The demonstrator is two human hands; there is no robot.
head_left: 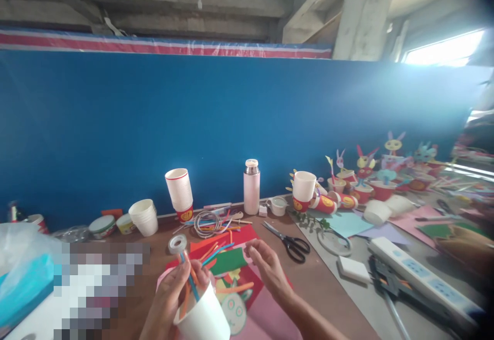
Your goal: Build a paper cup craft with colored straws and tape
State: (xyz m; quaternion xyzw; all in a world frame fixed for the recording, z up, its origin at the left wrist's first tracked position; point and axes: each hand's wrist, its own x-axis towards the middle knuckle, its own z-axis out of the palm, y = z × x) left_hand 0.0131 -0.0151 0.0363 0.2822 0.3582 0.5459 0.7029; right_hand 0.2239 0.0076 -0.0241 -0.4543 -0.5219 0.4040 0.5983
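Observation:
My left hand (170, 291) is closed round a blue pipe cleaner (193, 286) and orange ones beside it. Their lower ends reach into a tilted white paper cup (206, 317), close against the hand. To the right, my right hand (270, 268) hovers over the coloured paper with loosely curved fingers, and nothing shows in it. Below lie a green paper piece (229, 261), red paper (245, 234), pink paper (270, 317) and a round pale cut-out face (233, 311). More orange and blue pipe cleaners lie on these sheets.
Black scissors (291, 242), a tape roll (178, 244) and a coiled cable (208, 224) lie beyond. Stacked cups (180, 191) and a pink thermos (251, 188) stand by the blue partition. At right are a power strip (420, 273), a glue gun (401, 283) and cup figures (363, 180).

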